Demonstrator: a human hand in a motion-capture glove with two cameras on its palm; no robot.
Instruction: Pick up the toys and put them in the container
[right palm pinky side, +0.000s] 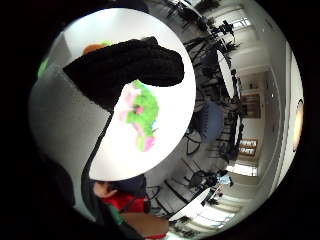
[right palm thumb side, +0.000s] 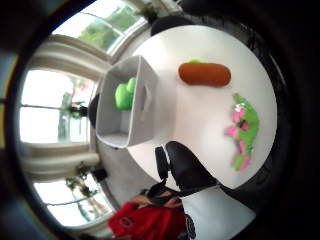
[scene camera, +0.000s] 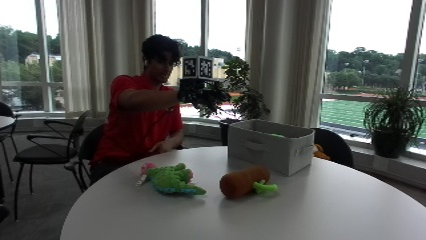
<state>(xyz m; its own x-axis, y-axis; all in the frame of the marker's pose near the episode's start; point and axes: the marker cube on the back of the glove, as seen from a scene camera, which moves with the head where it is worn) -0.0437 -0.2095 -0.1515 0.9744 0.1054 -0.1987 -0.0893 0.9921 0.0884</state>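
Observation:
A grey fabric container (scene camera: 269, 146) stands at the far side of the round white table (scene camera: 333, 210). In the thumb side view a green toy (right palm thumb side: 125, 95) lies inside the container (right palm thumb side: 127, 102). A brown plush carrot (scene camera: 244, 182) with a green top lies in front of it. To the carrot's left lies a green and pink plush creature (scene camera: 170, 179). My gloved right hand (scene camera: 190, 91) is raised well above the table, left of the container, and holds nothing. Its fingers (right palm pinky side: 125, 70) hang loosely curled over the plush creature (right palm pinky side: 140, 116).
The person's bare left hand (scene camera: 163, 146) rests at the table's near edge. A black chair (scene camera: 46, 150) stands to the left and another (scene camera: 333, 142) behind the container. Potted plants (scene camera: 393, 122) line the window sill.

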